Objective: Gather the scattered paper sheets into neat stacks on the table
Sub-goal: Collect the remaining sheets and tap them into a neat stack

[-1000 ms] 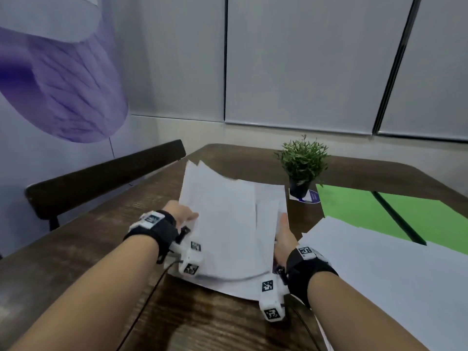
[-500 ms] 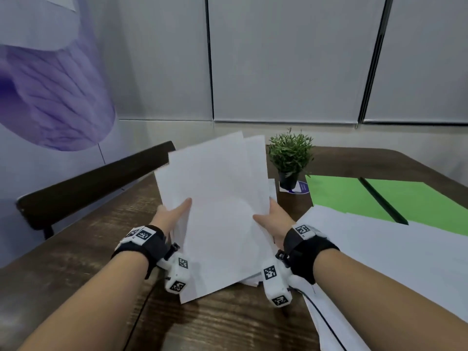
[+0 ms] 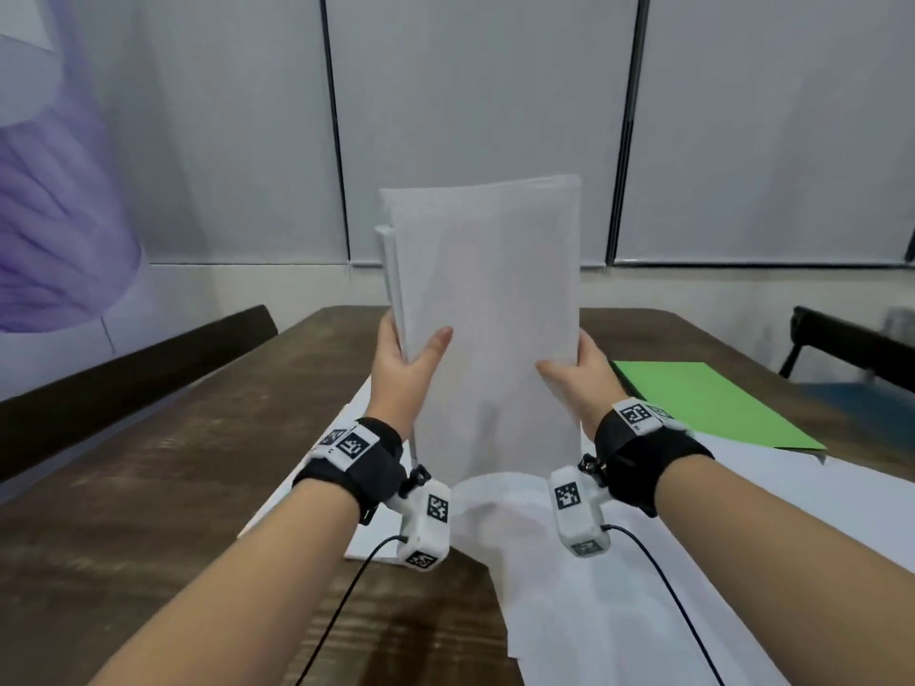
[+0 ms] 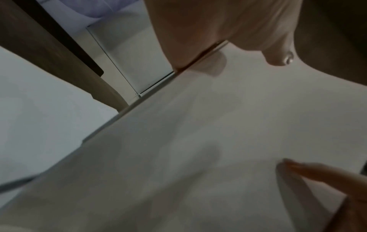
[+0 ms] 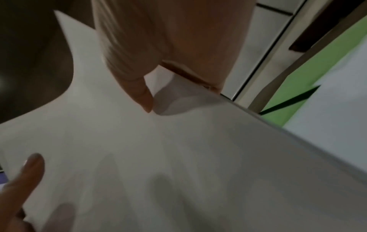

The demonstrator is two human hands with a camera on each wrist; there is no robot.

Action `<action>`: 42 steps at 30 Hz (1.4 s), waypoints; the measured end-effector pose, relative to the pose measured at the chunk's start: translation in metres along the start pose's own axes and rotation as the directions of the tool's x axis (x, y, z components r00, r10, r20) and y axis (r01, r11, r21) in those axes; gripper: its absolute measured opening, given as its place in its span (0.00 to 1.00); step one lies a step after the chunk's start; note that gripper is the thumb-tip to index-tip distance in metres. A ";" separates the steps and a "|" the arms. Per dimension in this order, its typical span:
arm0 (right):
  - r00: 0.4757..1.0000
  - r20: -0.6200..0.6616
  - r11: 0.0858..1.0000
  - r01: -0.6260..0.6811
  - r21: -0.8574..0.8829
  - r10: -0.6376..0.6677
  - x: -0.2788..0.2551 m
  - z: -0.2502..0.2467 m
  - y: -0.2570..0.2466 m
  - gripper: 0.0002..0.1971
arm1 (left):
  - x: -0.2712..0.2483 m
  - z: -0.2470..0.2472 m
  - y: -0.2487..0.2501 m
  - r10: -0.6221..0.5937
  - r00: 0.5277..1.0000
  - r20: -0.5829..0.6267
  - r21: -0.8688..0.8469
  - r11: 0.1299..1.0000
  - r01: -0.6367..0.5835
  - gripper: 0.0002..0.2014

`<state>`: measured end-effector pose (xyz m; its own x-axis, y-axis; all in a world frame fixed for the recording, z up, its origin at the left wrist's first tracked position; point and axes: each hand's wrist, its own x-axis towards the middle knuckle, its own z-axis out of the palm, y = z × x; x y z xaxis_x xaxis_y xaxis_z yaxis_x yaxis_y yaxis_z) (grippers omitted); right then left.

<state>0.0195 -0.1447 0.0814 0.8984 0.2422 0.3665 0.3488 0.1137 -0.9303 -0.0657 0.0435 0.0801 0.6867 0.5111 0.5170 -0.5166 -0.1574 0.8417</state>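
A bundle of white paper sheets (image 3: pixel 487 309) stands upright in front of me, its lower edge close above the table. My left hand (image 3: pixel 406 358) grips its left edge, thumb across the front and fingers behind. My right hand (image 3: pixel 574 373) grips the right edge the same way. The bundle's top corners at the left are slightly staggered. In the left wrist view the thumb (image 4: pixel 317 172) lies on the white sheets (image 4: pixel 198 149). The right wrist view shows a thumb (image 5: pixel 21 180) pressed on the paper (image 5: pixel 188 157).
More white sheets (image 3: pixel 594 561) lie loose on the brown wooden table (image 3: pixel 148 487) below the bundle and to the right. A green sheet (image 3: pixel 703 403) lies at the right. Dark chair backs (image 3: pixel 124 368) stand at the left and far right.
Both hands have lifted the sheets off the table and tipped them upright, squaring the edges together. The view has tilted up; the small plant is hidden behind the bundle.
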 end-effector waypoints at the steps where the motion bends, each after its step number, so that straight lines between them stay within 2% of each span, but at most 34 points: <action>1: 1.000 -0.018 1.000 -0.011 -0.007 0.011 -0.003 -0.013 0.002 0.16 | -0.008 0.012 -0.003 -0.003 1.000 0.012 0.011 1.000 0.003 0.23; 3: 0.997 -0.040 0.998 -0.059 0.003 0.059 -0.011 -0.039 0.014 0.18 | -0.024 0.029 -0.014 -0.027 1.000 0.013 0.026 0.999 0.027 0.21; 6: 0.990 -0.015 0.988 -0.142 0.057 0.144 -0.021 -0.069 0.033 0.28 | -0.040 0.043 -0.032 -0.056 0.998 -0.002 0.053 0.997 0.056 0.21; 9: 0.985 -0.039 0.984 -0.166 0.061 0.168 -0.020 -0.077 0.045 0.25 | -0.046 0.055 -0.037 -0.047 0.999 -0.013 0.043 0.998 0.047 0.16; 13: 0.989 -0.127 0.997 -0.074 0.032 0.077 -0.006 -0.075 0.040 0.17 | -0.038 0.066 -0.027 0.047 0.997 -0.060 0.050 0.998 -0.044 0.08; 15: 0.989 -0.147 1.000 -0.005 -0.002 0.004 0.002 -0.073 0.028 0.19 | -0.029 0.074 -0.019 0.102 0.994 -0.047 0.081 0.992 -0.098 0.07; 17: 0.987 -0.148 0.998 0.057 -0.026 -0.060 0.008 -0.069 0.016 0.21 | -0.020 0.082 -0.013 0.158 0.987 -0.023 0.127 0.980 -0.154 0.10; 19: 0.981 -0.175 0.997 0.080 -0.015 -0.081 0.012 -0.064 0.009 0.21 | -0.015 0.088 -0.013 0.175 0.984 -0.017 0.154 0.973 -0.171 0.10; 21: 0.977 -0.202 0.997 0.068 0.022 -0.062 0.013 -0.063 0.011 0.21 | -0.016 0.089 -0.020 0.147 0.989 -0.028 0.166 0.976 -0.140 0.13; 23: 0.983 -0.182 0.999 -0.006 0.052 0.015 0.009 -0.065 0.024 0.26 | -0.024 0.085 -0.030 0.086 0.995 -0.053 0.194 0.978 -0.074 0.21; 27: 0.958 -0.075 0.959 -0.282 -0.042 0.278 -0.009 -0.077 0.076 0.32 | -0.048 0.073 -0.059 -0.163 0.986 -0.034 0.171 0.971 0.166 0.18; 29: 0.937 -0.036 0.932 -0.348 -0.096 0.346 -0.017 -0.078 0.101 0.30 | -0.056 0.071 -0.079 -0.259 0.966 -0.018 0.213 0.943 0.256 0.15; 35: 0.950 -0.087 0.952 -0.304 -0.041 0.300 -0.015 -0.077 0.129 0.18 | -0.058 0.081 -0.098 -0.271 0.956 -0.110 0.133 0.949 0.285 0.08; 40: 0.978 -0.124 0.982 -0.178 -0.067 0.169 -0.013 -0.084 0.122 0.15 | -0.050 0.084 -0.094 -0.169 0.976 -0.136 0.177 0.965 0.192 0.09; 42: 0.978 -0.130 0.982 -0.174 -0.069 0.164 -0.011 -0.084 0.117 0.15 | -0.045 0.082 -0.094 -0.176 0.977 -0.119 0.172 0.966 0.194 0.09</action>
<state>0.0731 -0.2151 -0.0331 0.9703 0.1305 0.2036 0.2049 0.0035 -0.9788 -0.0060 -0.0342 -0.0098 0.7010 0.6275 0.3389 -0.2776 -0.1976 0.9401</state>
